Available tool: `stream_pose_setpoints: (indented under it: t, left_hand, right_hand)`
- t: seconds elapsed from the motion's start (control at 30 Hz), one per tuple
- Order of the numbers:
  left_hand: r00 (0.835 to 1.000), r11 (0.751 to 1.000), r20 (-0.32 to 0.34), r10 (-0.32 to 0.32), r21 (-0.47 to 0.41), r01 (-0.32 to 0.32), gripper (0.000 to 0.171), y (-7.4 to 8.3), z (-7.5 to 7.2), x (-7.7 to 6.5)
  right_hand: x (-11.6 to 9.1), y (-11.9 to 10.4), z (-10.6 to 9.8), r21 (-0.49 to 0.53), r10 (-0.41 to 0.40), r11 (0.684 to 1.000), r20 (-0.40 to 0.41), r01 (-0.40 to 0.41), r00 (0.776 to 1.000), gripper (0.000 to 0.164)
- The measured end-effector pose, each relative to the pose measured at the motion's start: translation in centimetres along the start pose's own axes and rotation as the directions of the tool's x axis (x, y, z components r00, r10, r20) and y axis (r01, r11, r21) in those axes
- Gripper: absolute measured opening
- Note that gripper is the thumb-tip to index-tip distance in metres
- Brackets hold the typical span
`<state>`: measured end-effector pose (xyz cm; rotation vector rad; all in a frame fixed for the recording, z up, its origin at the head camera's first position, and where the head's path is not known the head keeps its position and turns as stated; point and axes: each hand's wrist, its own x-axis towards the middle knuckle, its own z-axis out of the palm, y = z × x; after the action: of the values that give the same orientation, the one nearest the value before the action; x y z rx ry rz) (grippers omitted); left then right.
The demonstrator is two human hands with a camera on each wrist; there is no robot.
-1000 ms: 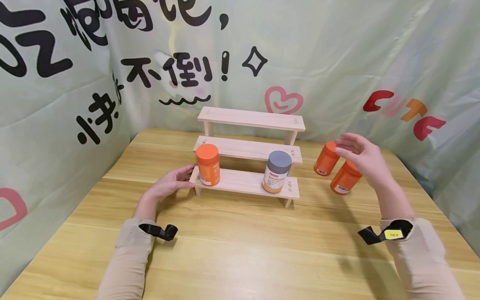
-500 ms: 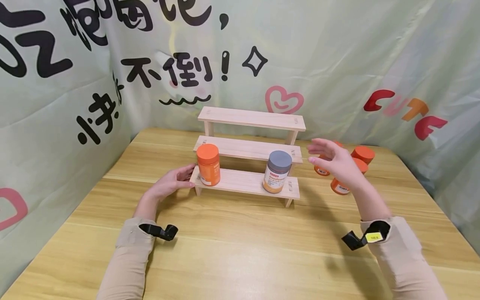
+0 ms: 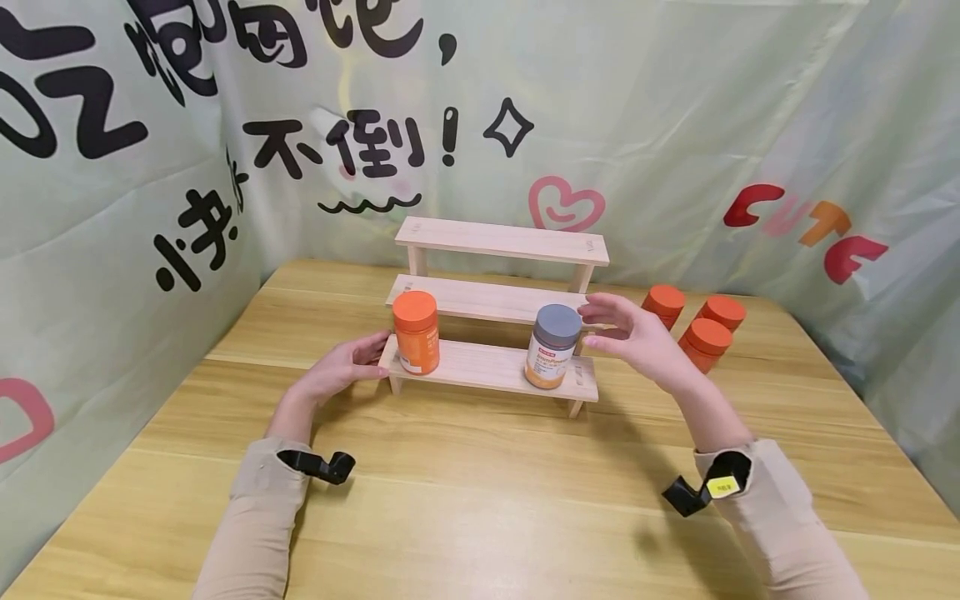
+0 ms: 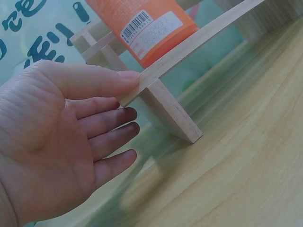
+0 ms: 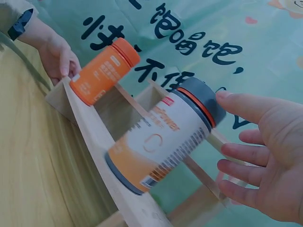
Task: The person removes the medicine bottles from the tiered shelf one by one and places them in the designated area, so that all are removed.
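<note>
A pale wooden three-step display stand [image 3: 480, 364] stands on the table. My left hand [image 3: 336, 367] pinches the left end of its lowest step; in the left wrist view the thumb [image 4: 102, 81] lies along the board's edge and the other fingers are loosely extended below. On that step, an orange bottle [image 3: 417, 333] with an orange lid stands upright at the left. Toward the right end is a white-and-orange supplement bottle [image 3: 550, 354] with a grey lid. Beside this lid my right hand [image 3: 637, 337] is spread with nothing in it, thumb tip right at the lid in the right wrist view.
Three orange bottles [image 3: 708, 337] stand grouped on the table at the right, partly behind my right hand and forearm. The two upper steps [image 3: 502, 240] rise behind the lowest one. A printed cloth backdrop [image 3: 652, 100] encloses the back and left of the table [image 3: 480, 500].
My right hand has moved left from above the orange bottles at the right to beside the grey-lidded bottle, uncovering a third orange bottle. The left hand has stayed at the stand's end.
</note>
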<state>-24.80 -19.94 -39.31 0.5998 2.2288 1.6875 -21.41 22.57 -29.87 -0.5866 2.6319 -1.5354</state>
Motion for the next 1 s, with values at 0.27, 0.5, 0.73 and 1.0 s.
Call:
stream_pose_setpoints:
  t: [0.27, 0.5, 0.73, 1.0]
  left_hand:
    - [1.0, 1.0, 0.001, -0.009, 0.009, 0.009, 0.076, 0.0, -0.1, 0.0]
    - [1.0, 1.0, -0.001, -0.005, 0.004, 0.005, 0.075, -0.1, -0.1, 0.0]
    - [1.0, 1.0, -0.007, -0.011, 0.014, 0.011, 0.075, 0.0, 0.0, -0.1]
    - [1.0, 1.0, -0.01, -0.021, 0.012, 0.021, 0.075, 0.0, 0.0, 0.0]
  right_hand:
    - [0.2, -0.2, 1.1, 0.013, -0.019, 1.0, 0.012, 0.019, 1.0, 0.063]
    - [0.6, 0.0, 2.0, 0.024, -0.076, 0.997, 0.034, 0.075, 0.997, 0.061]
    - [0.8, 0.1, 2.7, 0.034, -0.048, 0.998, 0.029, 0.047, 0.998, 0.062]
    - [1.1, 0.0, 3.2, 0.01, -0.009, 1.0, 0.0, 0.009, 1.0, 0.062]
